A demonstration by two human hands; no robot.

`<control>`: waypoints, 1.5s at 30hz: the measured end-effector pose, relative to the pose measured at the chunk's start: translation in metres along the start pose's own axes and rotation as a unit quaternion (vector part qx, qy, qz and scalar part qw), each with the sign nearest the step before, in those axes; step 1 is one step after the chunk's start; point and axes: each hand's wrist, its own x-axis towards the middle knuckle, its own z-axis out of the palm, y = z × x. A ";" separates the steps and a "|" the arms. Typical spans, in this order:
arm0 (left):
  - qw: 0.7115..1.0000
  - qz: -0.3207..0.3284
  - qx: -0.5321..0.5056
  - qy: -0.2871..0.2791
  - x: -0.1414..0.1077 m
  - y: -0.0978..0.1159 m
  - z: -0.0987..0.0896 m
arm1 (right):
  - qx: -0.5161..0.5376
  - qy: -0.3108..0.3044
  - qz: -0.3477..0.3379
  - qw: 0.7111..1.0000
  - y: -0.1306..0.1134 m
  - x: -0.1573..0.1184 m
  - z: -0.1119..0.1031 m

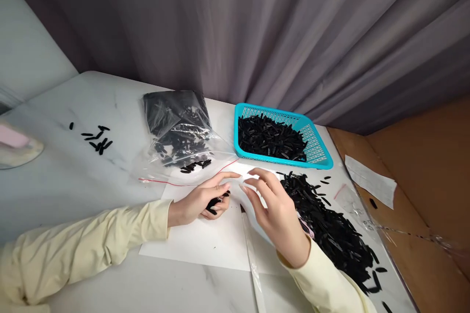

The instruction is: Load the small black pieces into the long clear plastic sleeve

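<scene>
My left hand is curled around several small black elongated pieces, their exact kind too small to tell. Its index finger stretches out to the right. My right hand is raised just beside it, fingers curved and apart, with nothing visible between them. The fingertips of both hands come close together above a white sheet. Under my right hand lies a narrow whitish strip with a dark pointed tip. A large heap of the same black pieces spreads to the right, partly hidden by my right forearm.
A turquoise basket at the back holds many black pieces. Left of it lies a clear zip bag of black pieces. A few loose ones are at the left. A cardboard box stands right of the table, by a grey curtain.
</scene>
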 end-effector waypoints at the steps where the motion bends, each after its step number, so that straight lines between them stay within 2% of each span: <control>1: 1.000 0.000 0.001 -0.003 0.000 0.000 0.000 | 0.031 -0.011 0.001 0.999 -0.006 -0.005 0.001; 5: 1.000 -0.001 0.011 -0.016 -0.002 0.001 0.002 | 0.181 -0.081 0.060 0.978 -0.013 -0.014 0.009; 8: 0.999 -0.005 0.029 -0.030 -0.002 0.002 0.001 | 0.266 -0.075 0.127 0.953 -0.010 -0.019 0.020; 10: 0.998 -0.020 0.029 -0.046 -0.002 0.001 0.000 | 0.273 -0.070 0.126 0.951 -0.006 -0.022 0.027; 13: 0.996 -0.060 0.019 -0.071 -0.002 0.002 -0.003 | 0.173 -0.068 0.018 0.982 0.001 -0.026 0.031; 16: 0.991 -0.106 0.005 -0.085 -0.002 0.004 -0.004 | 0.055 -0.084 -0.114 0.988 0.007 -0.028 0.032; 18: 0.987 -0.128 -0.009 -0.095 -0.003 0.005 -0.004 | 0.007 -0.088 -0.160 0.983 0.010 -0.027 0.032; 21: 0.984 -0.141 -0.021 -0.110 -0.002 0.008 -0.003 | -0.002 -0.063 -0.175 0.983 0.011 -0.028 0.035; 23: 0.984 -0.132 -0.030 -0.113 -0.002 0.010 -0.004 | 0.047 -0.038 -0.134 0.989 0.012 -0.030 0.035; 25: 0.986 -0.115 -0.039 -0.110 -0.002 0.011 -0.005 | 0.127 -0.008 -0.044 0.991 0.011 -0.031 0.034; 27: 0.989 -0.097 -0.038 -0.108 -0.001 0.012 -0.005 | 0.210 0.023 0.054 0.976 0.010 -0.032 0.033; 29: 0.992 -0.077 -0.020 -0.102 -0.001 0.010 -0.005 | 0.275 0.041 0.114 0.954 0.009 -0.032 0.031; 31: 0.995 -0.057 0.012 -0.082 -0.001 0.006 -0.004 | 0.309 0.041 0.132 0.941 0.008 -0.032 0.031; 35: 0.995 -0.042 0.075 -0.040 0.000 -0.005 0.000 | 0.325 0.021 0.134 0.936 0.008 -0.035 0.034; 39: 0.996 -0.020 0.090 -0.012 0.001 -0.007 0.003 | 0.348 0.020 0.158 0.924 0.007 -0.037 0.036; 41: 0.995 -0.018 0.096 -0.004 0.001 -0.005 0.004 | 0.374 0.020 0.182 0.909 0.007 -0.037 0.036; 45: 0.992 -0.029 0.126 0.006 0.001 -0.002 0.005 | 0.447 -0.025 0.219 0.867 0.006 -0.035 0.037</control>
